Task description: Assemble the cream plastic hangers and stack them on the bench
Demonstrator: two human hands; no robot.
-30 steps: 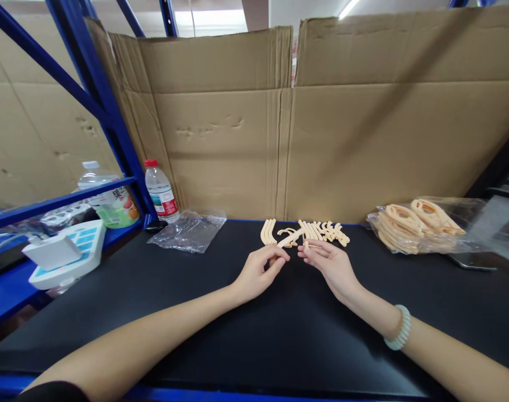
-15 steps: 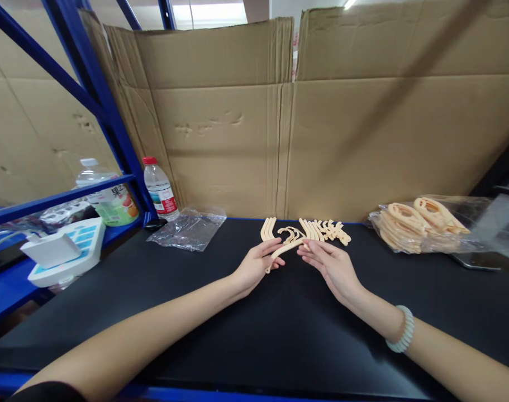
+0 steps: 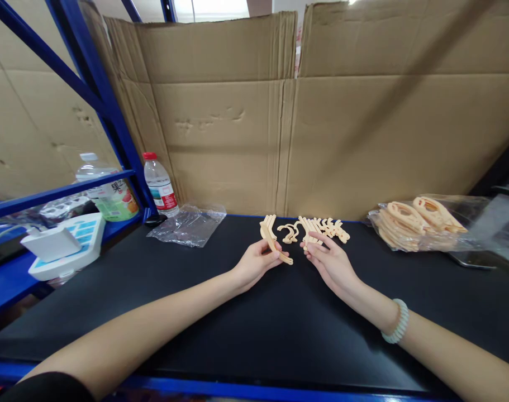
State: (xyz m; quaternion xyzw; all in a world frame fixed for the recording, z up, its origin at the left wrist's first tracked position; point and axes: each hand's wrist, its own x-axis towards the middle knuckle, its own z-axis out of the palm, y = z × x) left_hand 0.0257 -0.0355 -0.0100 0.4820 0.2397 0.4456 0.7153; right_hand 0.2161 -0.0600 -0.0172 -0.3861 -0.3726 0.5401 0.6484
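Bright overhead light, sharp centre, warped edges.

We are at a packing station in a warehouse or small factory: the black worktop (image 3: 279, 335) sits inside blue steel racking (image 3: 107, 111), screened at the back by flattened cardboard sheets (image 3: 363, 128). We see rows of identical beige plastic parts (image 3: 321, 229) laid out, more of them in a clear bag (image 3: 422, 226), an empty bag (image 3: 189, 223), and a scale (image 3: 63, 248) on the side shelf.
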